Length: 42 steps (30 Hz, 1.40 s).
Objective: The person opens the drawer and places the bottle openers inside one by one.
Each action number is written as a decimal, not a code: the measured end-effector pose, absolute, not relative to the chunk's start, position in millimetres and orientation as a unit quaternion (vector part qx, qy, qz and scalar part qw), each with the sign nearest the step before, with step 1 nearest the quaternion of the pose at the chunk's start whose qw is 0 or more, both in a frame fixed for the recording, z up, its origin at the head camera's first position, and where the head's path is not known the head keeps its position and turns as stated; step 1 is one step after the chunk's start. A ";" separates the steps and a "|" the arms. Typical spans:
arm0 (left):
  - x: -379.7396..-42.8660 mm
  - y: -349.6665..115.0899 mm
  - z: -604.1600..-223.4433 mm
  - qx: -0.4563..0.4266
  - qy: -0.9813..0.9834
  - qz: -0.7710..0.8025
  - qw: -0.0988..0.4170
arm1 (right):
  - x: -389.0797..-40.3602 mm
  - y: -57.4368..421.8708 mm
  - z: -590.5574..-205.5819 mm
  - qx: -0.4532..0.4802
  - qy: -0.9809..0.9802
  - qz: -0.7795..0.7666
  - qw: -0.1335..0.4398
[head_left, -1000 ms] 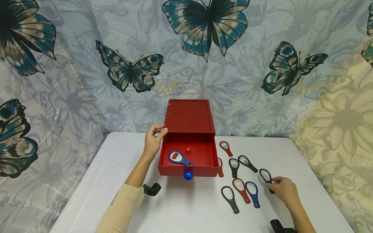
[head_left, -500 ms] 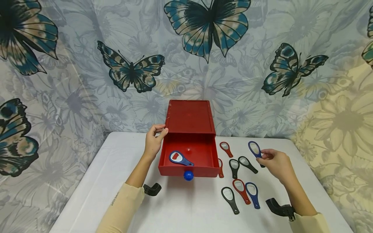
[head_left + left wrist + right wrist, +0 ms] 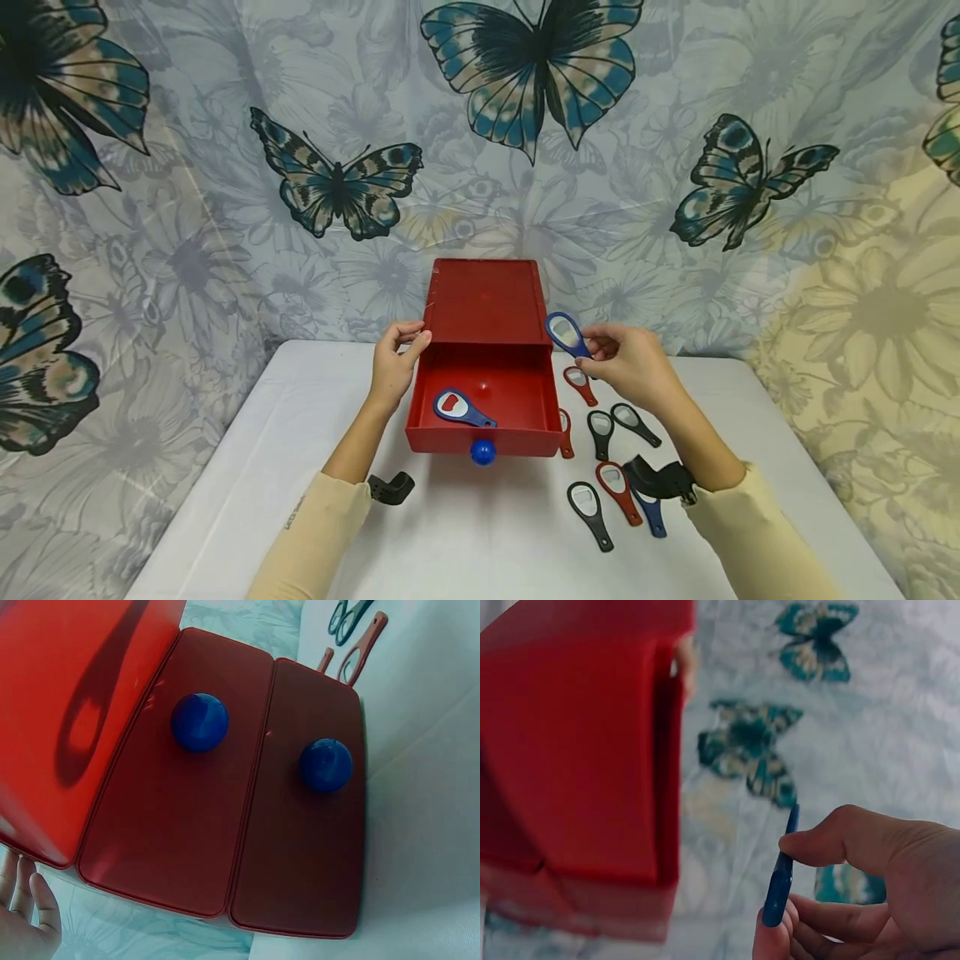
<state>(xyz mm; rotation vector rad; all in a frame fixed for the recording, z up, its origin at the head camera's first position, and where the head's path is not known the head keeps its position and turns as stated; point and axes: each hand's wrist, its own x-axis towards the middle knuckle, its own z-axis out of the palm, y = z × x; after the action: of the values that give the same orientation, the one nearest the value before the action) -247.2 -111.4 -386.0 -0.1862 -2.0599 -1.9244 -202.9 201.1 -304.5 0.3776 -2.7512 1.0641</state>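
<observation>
Butterfly-print cloth backdrop. Right hand pinches blue oval-headed bottle opener near 3 o'clock of red plastic drawer box; left hand, relaxed, touches 9 o'clock side.

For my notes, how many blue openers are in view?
3: one opener in the right hand, one in the drawer, one on the table, partly behind the wrist camera. Others may be hidden.

Backdrop right of my right hand: yellow glow. Red cabinet, left of same hand, right wrist view: blurred.
</observation>
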 end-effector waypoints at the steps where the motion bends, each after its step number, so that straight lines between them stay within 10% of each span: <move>1: -247.4 -111.5 -386.5 -0.066 -0.719 -0.674 0.156 | -203.3 194.2 -301.8 0.135 -0.920 0.360 0.078; 28: -249.3 -112.5 -390.3 -0.059 -0.719 -0.676 0.153 | -220.7 93.0 -338.0 0.205 -0.958 0.188 -0.067; 42: -246.8 -111.4 -386.8 -0.056 -0.721 -0.674 0.150 | -217.5 135.6 -325.8 0.217 -0.924 0.316 0.008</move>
<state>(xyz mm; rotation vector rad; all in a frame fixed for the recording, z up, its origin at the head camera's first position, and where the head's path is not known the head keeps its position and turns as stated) -246.8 -111.4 -386.8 -0.1607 -2.0705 -1.9377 -217.5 135.6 -325.8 0.6773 -2.8865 0.9877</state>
